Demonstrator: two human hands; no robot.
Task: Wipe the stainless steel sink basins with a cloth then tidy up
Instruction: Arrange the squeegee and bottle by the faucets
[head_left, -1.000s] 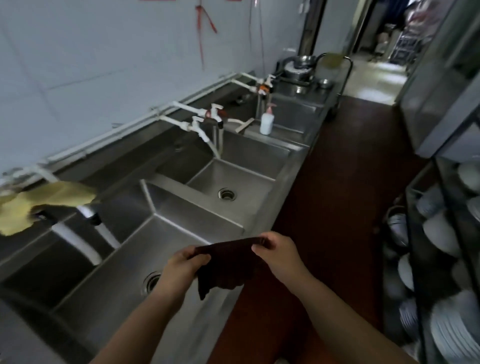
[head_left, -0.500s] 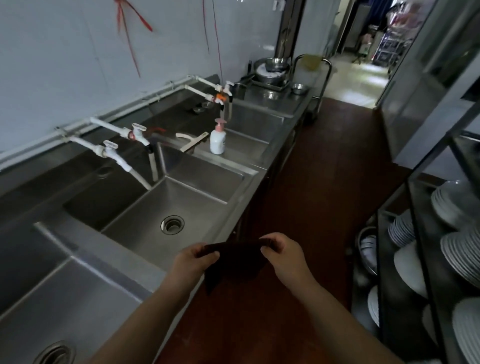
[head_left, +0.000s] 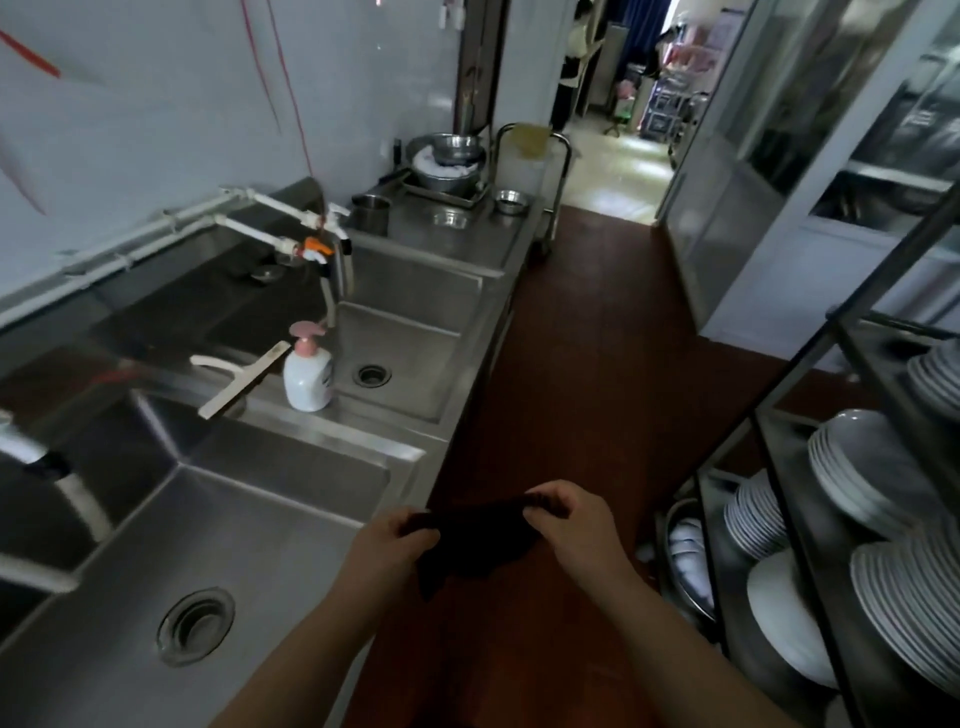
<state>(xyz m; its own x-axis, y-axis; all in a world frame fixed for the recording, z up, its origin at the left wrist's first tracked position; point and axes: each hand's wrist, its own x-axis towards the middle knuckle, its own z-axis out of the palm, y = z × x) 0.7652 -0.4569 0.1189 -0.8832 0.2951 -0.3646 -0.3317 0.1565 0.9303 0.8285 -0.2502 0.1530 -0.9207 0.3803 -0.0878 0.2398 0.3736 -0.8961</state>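
A dark cloth (head_left: 475, 540) hangs stretched between my two hands, over the red floor just right of the sink counter's front edge. My left hand (head_left: 392, 545) pinches its left corner and my right hand (head_left: 576, 525) pinches its right corner. The near steel basin (head_left: 291, 525) with a round drain (head_left: 195, 626) lies at lower left. A second basin (head_left: 415, 358) with its own drain (head_left: 372, 375) sits farther along the counter.
A white soap bottle with a pink pump (head_left: 307, 375) and a white squeegee (head_left: 241, 379) rest on the divider between basins. Taps (head_left: 317, 249) jut from the wall pipes. Metal bowls (head_left: 447, 156) stand farther back. A rack of white plates (head_left: 857, 545) lines the right. A person (head_left: 569, 73) stands in the far doorway.
I have walked along the counter, so the sinks slid toward the lower left. Both hands keep the same hold on the cloth, now over the floor rather than the basin's edge.
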